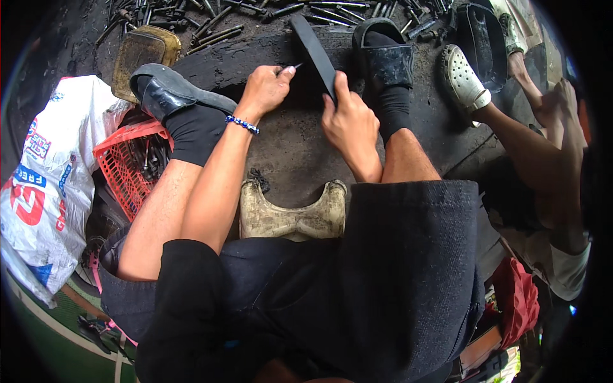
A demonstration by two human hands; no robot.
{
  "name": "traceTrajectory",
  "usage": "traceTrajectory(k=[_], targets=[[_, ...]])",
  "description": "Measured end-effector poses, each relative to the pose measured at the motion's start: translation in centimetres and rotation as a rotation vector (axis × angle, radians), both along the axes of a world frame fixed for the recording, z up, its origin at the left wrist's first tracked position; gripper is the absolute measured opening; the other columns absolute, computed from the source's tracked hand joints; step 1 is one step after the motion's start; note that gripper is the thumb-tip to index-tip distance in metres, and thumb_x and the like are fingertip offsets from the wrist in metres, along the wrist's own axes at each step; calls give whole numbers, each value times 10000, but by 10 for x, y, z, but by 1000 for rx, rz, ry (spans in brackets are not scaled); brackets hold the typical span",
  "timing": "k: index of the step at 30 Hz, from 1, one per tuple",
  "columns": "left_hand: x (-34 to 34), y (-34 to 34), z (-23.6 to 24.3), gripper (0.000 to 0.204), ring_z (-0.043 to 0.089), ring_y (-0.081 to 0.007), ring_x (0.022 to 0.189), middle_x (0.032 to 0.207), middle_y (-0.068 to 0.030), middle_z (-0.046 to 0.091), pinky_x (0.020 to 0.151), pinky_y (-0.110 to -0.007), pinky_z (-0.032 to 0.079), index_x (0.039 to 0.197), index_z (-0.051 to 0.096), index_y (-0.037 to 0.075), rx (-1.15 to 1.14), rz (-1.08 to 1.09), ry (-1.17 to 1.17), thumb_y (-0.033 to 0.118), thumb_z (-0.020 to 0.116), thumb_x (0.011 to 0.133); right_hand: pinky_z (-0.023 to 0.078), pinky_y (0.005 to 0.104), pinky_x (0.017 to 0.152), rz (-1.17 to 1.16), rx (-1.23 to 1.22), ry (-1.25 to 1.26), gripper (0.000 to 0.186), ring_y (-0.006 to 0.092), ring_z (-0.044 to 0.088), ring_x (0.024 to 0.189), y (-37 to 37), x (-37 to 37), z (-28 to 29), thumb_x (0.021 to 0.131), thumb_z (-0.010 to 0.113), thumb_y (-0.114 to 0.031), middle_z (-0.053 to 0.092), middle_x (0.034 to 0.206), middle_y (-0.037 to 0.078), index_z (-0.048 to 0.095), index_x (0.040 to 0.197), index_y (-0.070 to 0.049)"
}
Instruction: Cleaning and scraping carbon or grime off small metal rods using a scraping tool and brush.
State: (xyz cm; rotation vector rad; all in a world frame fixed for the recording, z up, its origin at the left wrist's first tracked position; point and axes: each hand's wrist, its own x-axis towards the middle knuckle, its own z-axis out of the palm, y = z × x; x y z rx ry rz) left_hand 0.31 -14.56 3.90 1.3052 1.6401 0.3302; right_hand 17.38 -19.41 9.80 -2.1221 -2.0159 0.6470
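Dark shorts fill the foreground. Left hand, fingers closed, pinches a small thin piece near the blackened beam; just right, a flat dark bar slants, gripped low by the closed right hand. Seemingly they're lining up, which calls for steadiness.

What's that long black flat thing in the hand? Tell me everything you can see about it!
The flat bar is long, straight and dark grey-black, with a plain, smooth-looking face. I can't tell if it's metal or something else. It slants, its far end leaning left toward the scattered bolts. The right hand grips its near end with its fingers, which hide that end.
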Motion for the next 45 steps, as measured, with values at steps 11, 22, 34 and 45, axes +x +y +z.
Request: traceTrajectory(k=[11, 22, 34, 45], targets=[[-13, -65, -27, 389, 602, -452, 764, 722, -274, 594, 670, -470, 474, 750, 617, -19, -13, -96, 72, 342, 570, 884, 510, 417, 647, -103, -170, 62, 495, 360, 653, 722, -43, 7, -2, 844, 629, -162, 648, 803, 190, 480, 1312, -104], [9, -44, -1, 329, 456, -179, 544, 587, -110, 492, 547, -339, 413, 713, 534, 0, 316, 159, 40, 258, 601, 906, 506, 324, 753, -358, 107, 541, 461, 300, 676, 849, -66, 16, -12, 824, 649, -70, 666, 940, 222, 529, 1266, -18], [11, -18, 7, 172, 629, -402, 698, 733, -182, 637, 619, -491, 502, 841, 620, 68, 474, -67, 371, 239, 610, 857, 502, 507, 575, -93, -11, 137, 485, 402, 634, 649, -11, -2, -4, 843, 608, -227, 625, 753, 169, 462, 1298, -143], [5, -17, 12, 202, 639, -393, 682, 715, -173, 648, 581, -477, 505, 816, 598, 66, 401, -140, 464, 262, 599, 866, 490, 490, 570, -120, -32, 53, 450, 388, 634, 668, -8, -13, 2, 854, 596, -214, 636, 747, 182, 461, 1264, -88]])
